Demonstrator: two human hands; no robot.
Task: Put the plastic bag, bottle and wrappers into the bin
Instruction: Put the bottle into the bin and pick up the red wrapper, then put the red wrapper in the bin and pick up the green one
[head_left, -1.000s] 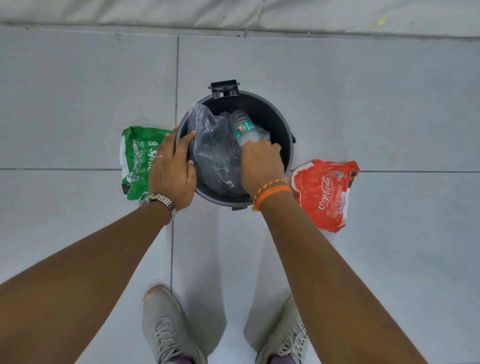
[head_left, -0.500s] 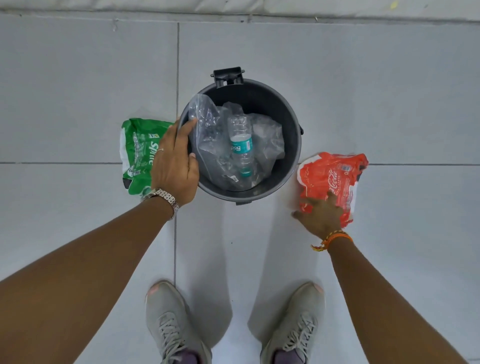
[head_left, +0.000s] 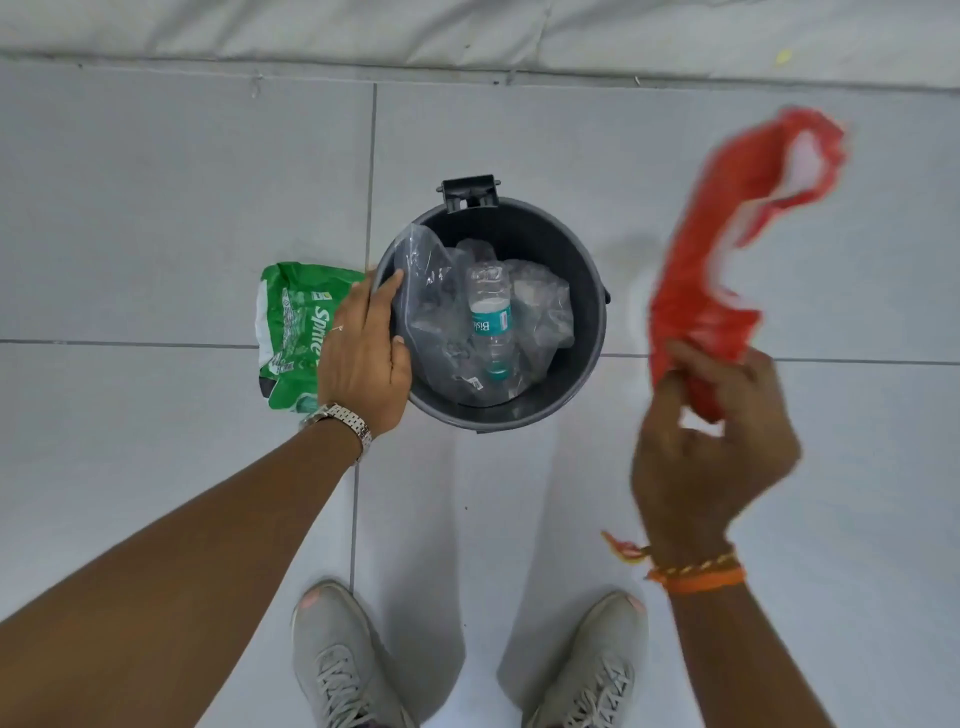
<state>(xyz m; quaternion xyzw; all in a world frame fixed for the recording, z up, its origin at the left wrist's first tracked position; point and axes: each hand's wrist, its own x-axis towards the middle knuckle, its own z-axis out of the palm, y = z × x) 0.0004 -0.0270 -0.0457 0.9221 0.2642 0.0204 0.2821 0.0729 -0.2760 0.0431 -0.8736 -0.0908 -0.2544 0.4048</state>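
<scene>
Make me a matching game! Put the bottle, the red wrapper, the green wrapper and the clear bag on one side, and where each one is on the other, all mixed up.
Things:
1. bottle
2. red wrapper
3. green wrapper
4. clear bag

Places:
A. on the floor left of the bin
B. crumpled in the bin, under something
C. held up by the right hand
D. lying on the clear bag

Pairs: 1-D, 2-C, 3-A, 4-B

Premises: an indoor room, type not determinable beyond that. Evidence: floor (head_left: 156, 208) of large pale grey glossy tiles with thin grout lines; a light padded, mattress-like edge (head_left: 363, 26) along the far side; a small dark round bin (head_left: 587, 291) standing on the tiles. Possibly domestic; nothing visible confirms it.
</scene>
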